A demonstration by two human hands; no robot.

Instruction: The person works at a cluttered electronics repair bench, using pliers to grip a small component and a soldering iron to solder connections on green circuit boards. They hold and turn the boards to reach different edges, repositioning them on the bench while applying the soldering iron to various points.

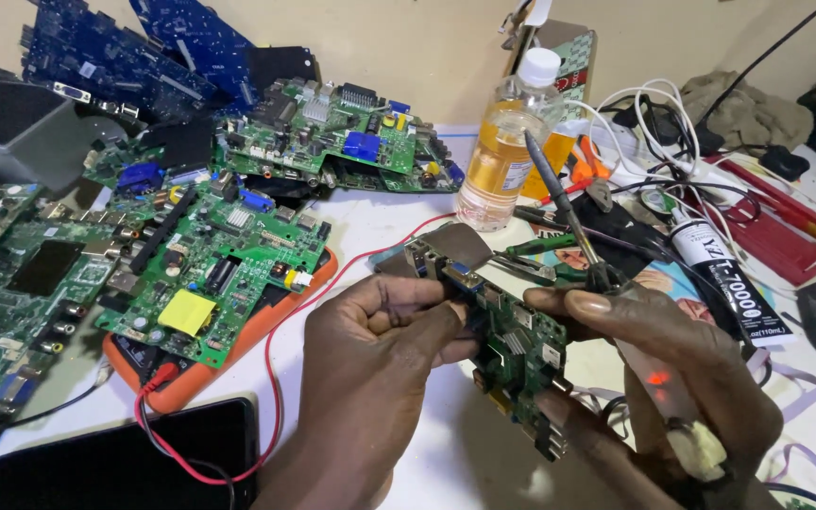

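A small green circuit board point(519, 348) with metal connectors along its edge is held up between both hands above the white table point(380, 227). My left hand point(370, 378) grips its left side, thumb and fingers pinching near the connectors. My right hand point(663, 368) supports its right side and also holds a soldering iron point(564, 203), whose thin dark shaft points up and away toward a bottle. A small red light glows on the iron's handle inside my right palm.
Several green and blue circuit boards point(229, 246) are piled at the left, one over an orange multimeter point(191, 382) with red leads. A dark phone point(115, 467) lies front left. A bottle of amber liquid point(502, 151), a black glue tube point(729, 283), pliers and tangled cables crowd the right.
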